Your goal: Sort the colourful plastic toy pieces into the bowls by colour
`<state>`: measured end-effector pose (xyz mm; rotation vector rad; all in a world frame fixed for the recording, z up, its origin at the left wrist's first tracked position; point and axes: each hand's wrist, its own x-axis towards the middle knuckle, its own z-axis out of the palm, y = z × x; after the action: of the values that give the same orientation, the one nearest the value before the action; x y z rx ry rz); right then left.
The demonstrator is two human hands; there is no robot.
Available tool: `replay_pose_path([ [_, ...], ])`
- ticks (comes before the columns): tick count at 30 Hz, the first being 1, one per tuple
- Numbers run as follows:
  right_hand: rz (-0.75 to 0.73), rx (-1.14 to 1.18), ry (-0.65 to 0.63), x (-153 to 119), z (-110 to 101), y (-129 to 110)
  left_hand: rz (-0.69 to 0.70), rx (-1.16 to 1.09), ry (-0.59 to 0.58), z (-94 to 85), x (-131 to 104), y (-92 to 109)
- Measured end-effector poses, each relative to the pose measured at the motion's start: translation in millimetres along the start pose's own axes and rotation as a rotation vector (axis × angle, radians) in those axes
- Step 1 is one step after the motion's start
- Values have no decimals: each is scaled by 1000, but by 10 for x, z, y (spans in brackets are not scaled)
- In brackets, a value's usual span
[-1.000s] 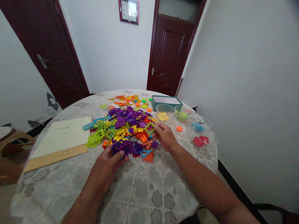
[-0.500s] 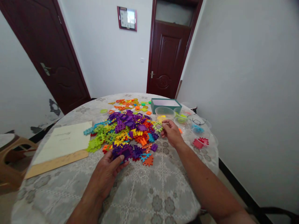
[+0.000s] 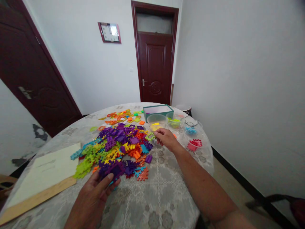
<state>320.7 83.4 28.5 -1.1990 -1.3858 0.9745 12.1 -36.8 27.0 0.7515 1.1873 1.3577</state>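
Note:
My left hand (image 3: pixel 96 190) is closed on dark purple toothed pieces (image 3: pixel 114 171), thumb on top, at the near edge of a mixed pile (image 3: pixel 119 149) of purple, green, yellow, orange and blue plastic pieces. Between the thumb and fingers of my right hand (image 3: pixel 168 139) is a light green square frame piece (image 3: pixel 150 136), at the right side of the pile. Just behind it stands a clear bowl (image 3: pixel 156 120) with yellow pieces inside. An orange piece (image 3: pixel 143 174) lies near the front of the pile.
A green box (image 3: pixel 158 111) stands at the back. Clear bowls with green (image 3: pixel 174 122), blue (image 3: pixel 191 130) and red pieces (image 3: pixel 194 144) are on the right, near eyeglasses (image 3: pixel 190 123). A pale board (image 3: pixel 47 168) lies left. Orange and yellow pieces (image 3: pixel 119 116) are scattered behind the pile.
The camera view has turned to the right and up, so the table appears lower and further left. Both hands keep hold of their pieces.

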Motion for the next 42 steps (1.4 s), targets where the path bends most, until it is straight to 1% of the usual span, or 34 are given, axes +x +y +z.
replay_pose_path([
  [4,-26,-5,87,13,-116,-14,3,13,-23,30,35,-41],
  [7,-32,-31,161,86,-244,17,-18,31,-44,43,57,-89],
  [10,-38,-83,324,259,-420,26,-43,48,-68,33,90,-158],
  [13,-31,-63,499,465,-598,0,-62,35,-77,27,124,-208],
  [15,-9,-31,549,548,-658,-13,-69,25,-77,43,125,-215],
  [17,2,-47,549,549,-619,-3,-74,18,-72,74,104,-214],
  [19,-11,-73,488,459,-459,22,-73,4,-88,109,80,-223],
  [20,-18,-70,412,382,-339,33,-68,2,-108,123,73,-236],
  [21,-19,-59,305,286,-200,39,-57,10,-126,133,72,-255],
  [24,-13,-59,-106,-66,265,5,-12,60,-143,140,82,-329],
  [26,-22,-84,-328,-297,549,-34,24,116,-138,138,80,-366],
  [28,-28,-63,-480,-469,773,-49,49,149,-131,139,65,-379],
  [30,-26,-22,-578,-568,921,-22,57,157,-126,144,46,-371],
  [32,-37,-25,-621,-609,998,32,57,171,-121,146,34,-355],
  [34,-52,-53,-623,-619,1029,86,62,189,-116,143,33,-348],
  [38,-83,-70,-581,-633,1056,135,54,188,-116,127,51,-383],
  [42,-48,1,-524,-663,1130,147,34,139,-153,133,36,-428],
])
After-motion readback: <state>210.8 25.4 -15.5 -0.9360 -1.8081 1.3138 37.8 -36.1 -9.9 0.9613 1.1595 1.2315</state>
